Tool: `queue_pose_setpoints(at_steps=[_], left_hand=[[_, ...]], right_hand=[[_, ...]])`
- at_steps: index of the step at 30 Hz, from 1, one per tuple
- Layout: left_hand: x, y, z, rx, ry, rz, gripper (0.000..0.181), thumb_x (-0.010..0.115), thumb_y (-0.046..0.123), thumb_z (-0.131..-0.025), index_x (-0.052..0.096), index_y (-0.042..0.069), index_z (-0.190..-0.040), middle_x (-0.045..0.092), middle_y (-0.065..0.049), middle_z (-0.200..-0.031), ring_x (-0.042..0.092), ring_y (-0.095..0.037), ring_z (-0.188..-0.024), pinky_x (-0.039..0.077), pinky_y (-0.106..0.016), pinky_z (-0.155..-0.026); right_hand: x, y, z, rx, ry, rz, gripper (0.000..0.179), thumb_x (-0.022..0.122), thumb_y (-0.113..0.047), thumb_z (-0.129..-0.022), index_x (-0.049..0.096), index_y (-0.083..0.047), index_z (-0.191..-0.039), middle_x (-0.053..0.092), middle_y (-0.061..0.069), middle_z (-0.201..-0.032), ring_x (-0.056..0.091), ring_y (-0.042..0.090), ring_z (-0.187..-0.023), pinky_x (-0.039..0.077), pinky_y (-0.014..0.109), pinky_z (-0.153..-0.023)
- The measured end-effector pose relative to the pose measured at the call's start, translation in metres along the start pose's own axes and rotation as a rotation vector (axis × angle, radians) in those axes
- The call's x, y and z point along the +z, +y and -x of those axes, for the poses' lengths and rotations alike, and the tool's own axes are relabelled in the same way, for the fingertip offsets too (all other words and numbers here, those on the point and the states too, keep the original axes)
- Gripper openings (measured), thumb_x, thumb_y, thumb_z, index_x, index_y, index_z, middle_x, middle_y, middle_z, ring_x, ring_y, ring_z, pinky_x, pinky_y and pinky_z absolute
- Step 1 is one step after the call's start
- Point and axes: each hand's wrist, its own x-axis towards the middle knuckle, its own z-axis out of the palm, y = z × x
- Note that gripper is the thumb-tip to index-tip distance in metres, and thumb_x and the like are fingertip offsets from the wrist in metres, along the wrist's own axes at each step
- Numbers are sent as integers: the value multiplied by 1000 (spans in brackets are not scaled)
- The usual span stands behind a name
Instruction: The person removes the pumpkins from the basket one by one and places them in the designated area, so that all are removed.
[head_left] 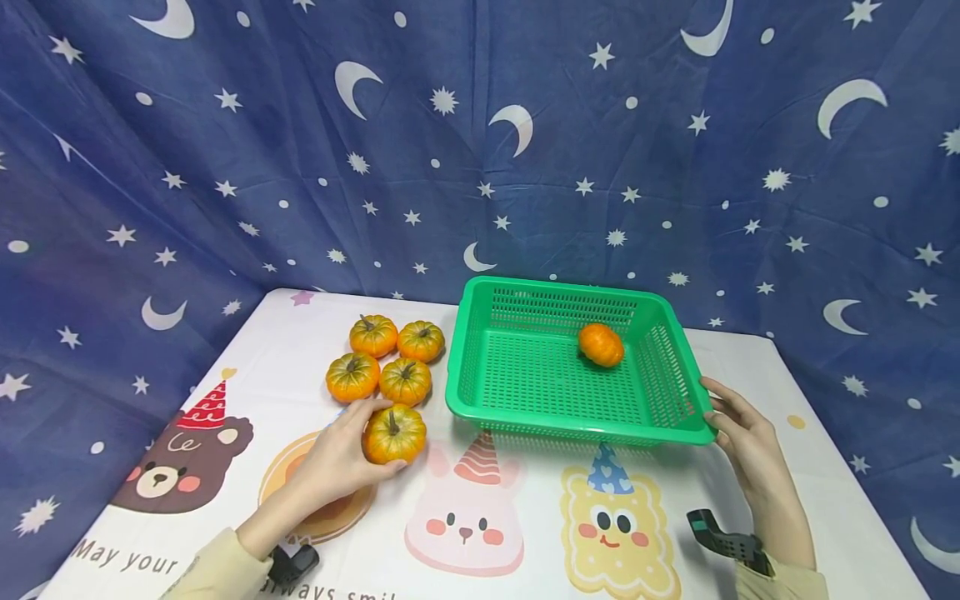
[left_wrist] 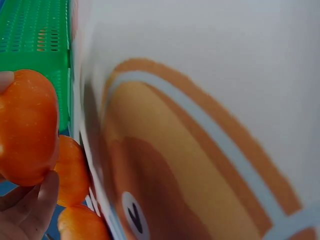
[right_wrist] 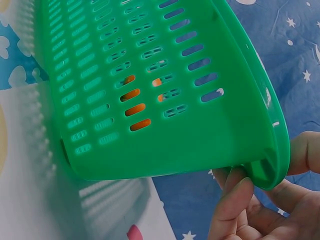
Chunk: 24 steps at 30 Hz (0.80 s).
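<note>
My left hand (head_left: pixel 347 454) grips a small orange-and-green pumpkin (head_left: pixel 396 435) by its sides, thumb in front and fingers behind. In the left wrist view that pumpkin (left_wrist: pixel 27 127) shows its smooth orange side, with fingertips (left_wrist: pixel 47 195) against it. Several similar pumpkins (head_left: pixel 406 382) sit grouped just beyond it. On the right, my right hand (head_left: pixel 750 446) holds the rim of a green slotted plastic basket (head_left: pixel 540 423) at its near right corner, fingers curled under the edge in the right wrist view. One orange pumpkin (head_left: pixel 602 345) lies tipped over inside the basket, toward its right side.
A white tablecloth (head_left: pixel 465 500) with cartoon prints covers the table. Behind it hangs a dark blue curtain (head_left: pixel 420 167) with moons and stars. Black camera mounts (head_left: pixel 723 542) are strapped to both wrists.
</note>
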Motion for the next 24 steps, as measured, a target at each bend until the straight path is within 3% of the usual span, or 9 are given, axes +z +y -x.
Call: queue_pose_setpoints(at_steps=[11,20,24], left_hand=[[2,-13,-7,-79,-78,27,75,85,34,-67,50,9,-128,56,-13,-125,58,-30,-111,48,-52,-95],[3,-18,-9,-85,-88,43,73,85,32,-67,51,7,-126,57,-14,-125,57,-31,-113,47,-52,-97],[2,-19,-10,-90,-106,56,74,85,32,-68,50,6,-128,56,-14,-125,57,-30,-112,47,-52,-97]], right_hand=[[0,0,0,2,4,-1,50,51,-9,-97,39,-8,-146,54,-11,-109,59,-2,-91,50,13,-72],[-5,12,-7,12,32,74,50,52,-12,-96,43,-16,-144,54,-13,-111,58,-2,-95,51,14,-75],[-4,8,-4,18,16,60,51,52,-12,-96,41,-14,-146,53,-13,-110,57,-3,-95,50,13,-75]])
